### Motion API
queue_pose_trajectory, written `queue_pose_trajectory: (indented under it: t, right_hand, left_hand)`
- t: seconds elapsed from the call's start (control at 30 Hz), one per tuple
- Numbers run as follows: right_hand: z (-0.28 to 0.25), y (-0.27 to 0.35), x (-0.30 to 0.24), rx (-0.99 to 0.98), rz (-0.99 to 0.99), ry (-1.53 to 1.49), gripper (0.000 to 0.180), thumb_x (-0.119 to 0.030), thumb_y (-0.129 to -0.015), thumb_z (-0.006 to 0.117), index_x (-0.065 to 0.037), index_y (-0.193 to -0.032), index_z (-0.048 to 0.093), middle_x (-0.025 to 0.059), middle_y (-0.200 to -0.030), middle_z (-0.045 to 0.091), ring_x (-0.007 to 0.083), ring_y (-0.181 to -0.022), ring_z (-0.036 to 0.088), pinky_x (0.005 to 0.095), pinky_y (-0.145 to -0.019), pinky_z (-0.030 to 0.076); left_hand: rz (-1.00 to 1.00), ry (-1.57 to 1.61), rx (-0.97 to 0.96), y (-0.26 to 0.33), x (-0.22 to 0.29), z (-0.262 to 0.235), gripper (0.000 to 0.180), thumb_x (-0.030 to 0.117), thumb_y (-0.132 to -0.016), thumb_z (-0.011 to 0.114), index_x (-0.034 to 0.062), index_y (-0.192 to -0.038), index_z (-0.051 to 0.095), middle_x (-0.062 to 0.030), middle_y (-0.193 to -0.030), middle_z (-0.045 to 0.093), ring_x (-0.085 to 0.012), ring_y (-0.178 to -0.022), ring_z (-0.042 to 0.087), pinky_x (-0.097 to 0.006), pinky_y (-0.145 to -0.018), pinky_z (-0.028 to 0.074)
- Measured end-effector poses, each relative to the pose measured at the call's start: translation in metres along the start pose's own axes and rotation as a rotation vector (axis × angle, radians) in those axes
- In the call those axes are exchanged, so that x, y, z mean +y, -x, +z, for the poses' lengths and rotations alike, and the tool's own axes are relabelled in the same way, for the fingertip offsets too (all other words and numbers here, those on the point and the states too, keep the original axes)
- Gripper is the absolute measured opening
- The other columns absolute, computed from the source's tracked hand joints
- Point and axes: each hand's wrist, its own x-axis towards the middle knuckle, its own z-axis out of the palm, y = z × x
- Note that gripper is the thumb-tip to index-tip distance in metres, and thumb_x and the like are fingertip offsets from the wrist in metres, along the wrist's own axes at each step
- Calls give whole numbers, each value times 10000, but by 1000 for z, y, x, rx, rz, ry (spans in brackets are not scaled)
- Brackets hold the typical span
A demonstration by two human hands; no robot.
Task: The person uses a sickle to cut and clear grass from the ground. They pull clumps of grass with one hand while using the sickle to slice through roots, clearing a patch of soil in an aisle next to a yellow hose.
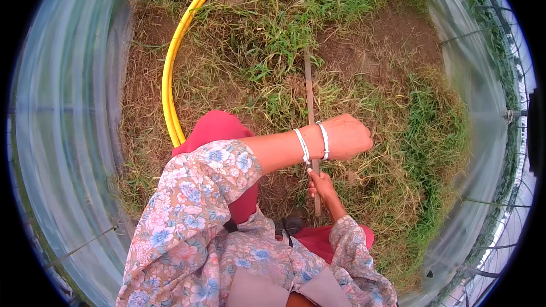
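A long thin wooden stick (310, 94) runs upright through the middle of the view, its far end meeting the grass. Low on this stick, my right hand (323, 187) is wrapped round it, with the stick's lower end sticking out below. My left forearm reaches across to the right and passes over the stick, hiding part of it. Beyond the stick, my left hand (348, 136) is closed like a fist, back of the hand up; whatever is under its fingers is hidden. Two white bands (325, 140) circle the left wrist.
A yellow hose (169, 88) curves along the left, running behind my red-clothed knee (213, 126). Green and dry grass (387, 165) covers much of the ground, with bare soil (398, 42) at the far right. Plastic sheeting (71, 119) walls the left side; more sheeting (483, 102) lines the right.
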Motion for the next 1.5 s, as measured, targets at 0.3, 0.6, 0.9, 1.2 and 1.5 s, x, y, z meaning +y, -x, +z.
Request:
queue_pose_trajectory:
  t: [0.3,0.6,0.9,1.2,1.5]
  right_hand:
    - [48,-75,-46,128,-346,-256,247,-318,-978,559,-79,-929,518,-6,-606,479,96,-439,455,278,-398,425]
    - [-25,160,62,71,211,-84,328,-327,-958,589,-75,-813,439,0,-556,411,102,-391,393,287,-356,376]
    - [-41,30,-105,445,-651,-301,390,-381,-978,541,-89,-756,409,-24,-553,407,94,-407,387,271,-374,362]
    - [-40,-64,57,79,-227,4,228,-300,-950,593,-79,-943,540,-7,-546,432,125,-392,428,289,-363,388]
    - [-23,-83,-57,261,-484,-56,293,-344,-935,603,-68,-871,528,13,-555,471,125,-427,465,281,-388,394]
  left_hand:
    - [-103,-96,-9,-16,14,3,124,63,-667,648,34,-788,654,-102,-757,645,-281,-794,679,-385,-679,553]
    - [29,-50,-50,-22,4,20,113,81,-706,656,35,-808,643,-100,-789,642,-281,-822,677,-393,-689,556]
    - [76,-38,-1,-17,38,24,121,83,-686,670,43,-800,683,-118,-764,666,-295,-780,686,-393,-671,554]
    - [111,-44,-28,-7,33,33,93,90,-687,657,48,-768,644,-69,-749,636,-246,-799,672,-369,-696,541]
    - [31,-105,-66,-8,29,19,161,121,-679,688,53,-819,647,-62,-779,638,-243,-830,677,-374,-734,547]
